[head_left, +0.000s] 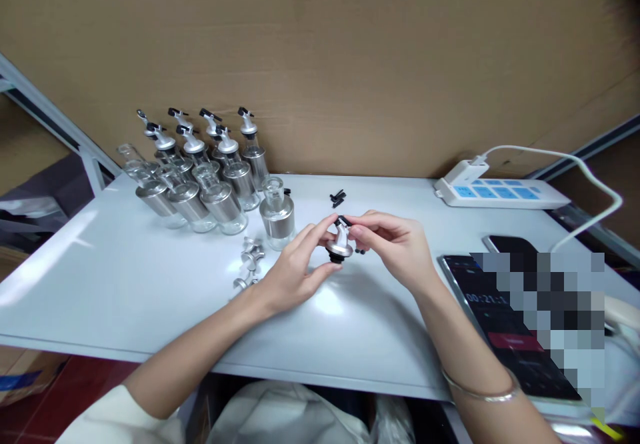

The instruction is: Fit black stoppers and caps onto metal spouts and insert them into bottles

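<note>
Between my two hands is a silver pourer spout (340, 249) with a black stopper base and a black flip cap (343, 220) on its tip. My left hand (300, 267) is closed around the spout's left side, thumb low by the stopper and fingers up near the cap. The fingers of my right hand (393, 241) pinch the spout's tip at the black cap. Just beyond lie several small black caps (339, 198). Loose silver spout parts (247, 264) lie left of my left hand. A glass bottle with a metal sleeve (277, 217), without a spout, stands behind that hand.
Several sleeved bottles (220, 197) crowd the back left, the rear ones topped with spouts. A white power strip (500, 193) with a charger and cable lies back right. A tablet-like device (480, 297) and a phone (515, 247) rest at right. Cardboard (350, 64) walls the back.
</note>
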The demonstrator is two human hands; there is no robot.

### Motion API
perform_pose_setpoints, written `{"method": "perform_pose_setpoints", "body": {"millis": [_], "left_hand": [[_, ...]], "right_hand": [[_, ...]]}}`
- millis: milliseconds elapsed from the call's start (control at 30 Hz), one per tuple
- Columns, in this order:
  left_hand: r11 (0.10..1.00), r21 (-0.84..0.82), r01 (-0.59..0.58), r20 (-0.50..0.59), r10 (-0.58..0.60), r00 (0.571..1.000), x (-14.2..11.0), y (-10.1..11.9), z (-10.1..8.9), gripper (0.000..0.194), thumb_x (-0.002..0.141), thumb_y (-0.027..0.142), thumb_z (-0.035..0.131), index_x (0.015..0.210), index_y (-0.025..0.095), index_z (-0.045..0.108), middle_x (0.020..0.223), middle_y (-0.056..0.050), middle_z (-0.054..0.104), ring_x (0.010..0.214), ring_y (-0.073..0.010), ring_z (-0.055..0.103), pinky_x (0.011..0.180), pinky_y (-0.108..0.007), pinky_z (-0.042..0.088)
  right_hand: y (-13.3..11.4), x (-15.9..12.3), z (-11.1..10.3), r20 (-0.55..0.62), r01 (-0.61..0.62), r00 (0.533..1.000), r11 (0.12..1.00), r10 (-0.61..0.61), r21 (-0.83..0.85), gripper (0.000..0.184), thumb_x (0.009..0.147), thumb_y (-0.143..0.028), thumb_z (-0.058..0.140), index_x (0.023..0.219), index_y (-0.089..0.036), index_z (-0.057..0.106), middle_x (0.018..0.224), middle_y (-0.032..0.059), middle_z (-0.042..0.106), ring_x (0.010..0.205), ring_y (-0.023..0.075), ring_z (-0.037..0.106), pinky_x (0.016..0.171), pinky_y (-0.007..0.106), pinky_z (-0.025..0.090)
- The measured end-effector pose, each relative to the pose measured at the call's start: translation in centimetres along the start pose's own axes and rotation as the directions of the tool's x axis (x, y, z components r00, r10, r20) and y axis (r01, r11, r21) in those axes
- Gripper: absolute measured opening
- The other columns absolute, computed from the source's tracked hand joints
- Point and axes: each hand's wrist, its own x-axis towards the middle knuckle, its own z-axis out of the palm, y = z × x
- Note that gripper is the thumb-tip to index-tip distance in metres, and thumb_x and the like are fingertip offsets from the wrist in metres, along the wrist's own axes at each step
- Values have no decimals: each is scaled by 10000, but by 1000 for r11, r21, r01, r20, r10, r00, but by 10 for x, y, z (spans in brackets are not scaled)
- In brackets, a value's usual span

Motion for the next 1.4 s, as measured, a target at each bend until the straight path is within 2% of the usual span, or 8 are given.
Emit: {"method": "perform_pose_setpoints", "body": {"millis": [233, 433, 600, 767, 900, 1067, 1233, 1400], "left_hand": [[987, -129, 99, -32, -104, 994, -2, -2, 3, 642, 876, 280, 616, 1448, 309, 326, 1060, -63, 573, 980, -193, 598, 934, -387, 520], [988, -114, 102, -35, -106, 994, -4, -5, 4, 643, 870, 290, 629, 1443, 295, 337, 1056, -67, 583, 982, -196, 599, 934, -391, 524], [998, -43, 52, -60, -55, 997, -4, -4, 5, 643, 881, 322, 614, 1450, 296, 315, 1053, -67, 589, 966, -183, 607, 880, -349, 557], [995, 90, -36, -113, 46, 993, -1, 1, 4, 643, 888, 341, 601, 1454, 284, 300, 987, -49, 606, 864, -153, 621, 851, -331, 557], [991, 112, -70, -90, 80, 993, 2, 4, 2, 623, 903, 364, 570, 1455, 275, 293, 984, -51, 607, 874, -156, 630, 835, -316, 558], [991, 113, -70, -17, 72, 997, 4, 9, -1, 621, 907, 403, 552, 1455, 276, 289, 992, -57, 632, 850, -170, 627, 825, -338, 531], [978, 197, -68, 33, 63, 997, 3, 10, -2, 636, 915, 431, 525, 1465, 277, 245, 973, -41, 669, 647, -135, 549, 811, -365, 467], [966, 246, -81, 68, 67, 995, 2, 11, -2, 637, 930, 440, 489, 1476, 276, 205, 1024, -46, 673, 623, -128, 532, 800, -344, 428]], "right_hand": [[5, -1, 1, 19, 175, 985, 979, -174, -106, 194, 757, -211, 727, 928, -283, 784, 777, 32, 695, 684, 152, 599, 578, 291, 465], [11, -2, 4, -19, 166, 985, 981, -169, -103, 183, 743, -214, 739, 909, -275, 787, 741, 29, 698, 669, 157, 603, 558, 293, 455], [8, -3, 6, -28, 141, 989, 989, -142, -53, 156, 708, -253, 774, 862, -263, 795, 716, 35, 699, 661, 165, 607, 551, 298, 467], [4, -6, 8, 2, 177, 984, 983, -177, -41, 150, 775, -288, 722, 906, -264, 791, 699, 31, 695, 623, 150, 600, 531, 284, 457], [2, -6, 4, 26, 201, 980, 978, -200, -63, 181, 809, -368, 689, 872, -230, 789, 650, 29, 678, 611, 156, 604, 569, 298, 478], [-1, -5, 1, -14, 78, 997, 997, -79, -26, 276, 793, -477, 682, 794, -209, 747, 688, 20, 677, 606, 138, 598, 579, 270, 485], [-2, -3, 0, 146, -66, 987, 997, 70, -33, 341, 733, -487, 729, 616, -174, 660, 556, -3, 598, 521, 118, 541, 522, 250, 441], [1, -2, -1, 191, -143, 971, 989, 146, -29, 331, 690, -484, 760, 663, -166, 674, 608, 11, 619, 556, 127, 553, 550, 261, 453]]}}
